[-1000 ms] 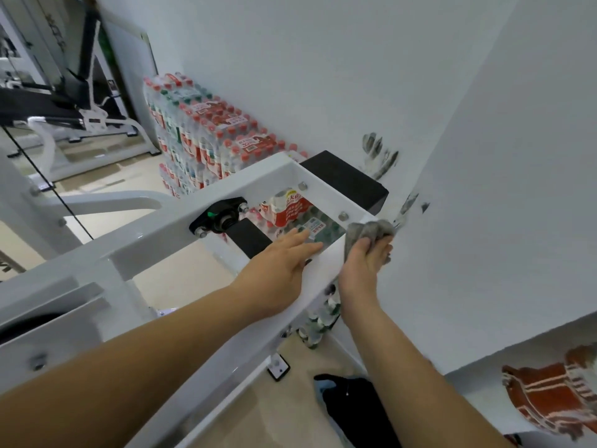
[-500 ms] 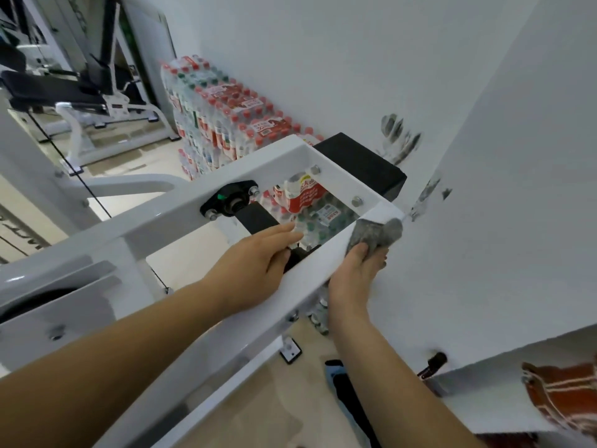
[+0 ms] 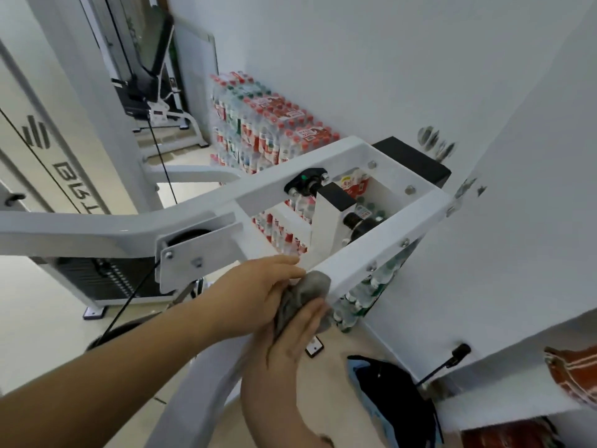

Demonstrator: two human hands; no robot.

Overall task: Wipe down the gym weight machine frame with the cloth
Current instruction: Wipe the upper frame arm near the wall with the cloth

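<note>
Cloth [image 3: 315,282] slid down frame [image 3: 381,250], now between left hand [image 3: 255,295] and right hand [image 3: 290,344].

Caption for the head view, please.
Right hand grips a grey cloth against the white machine frame, left hand touching it; bottled water packs stacked behind.

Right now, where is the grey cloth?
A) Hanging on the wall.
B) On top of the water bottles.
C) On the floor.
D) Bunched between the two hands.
D: the cloth is bunched between the left hand and the right hand, at the near end of the white bar.
</note>
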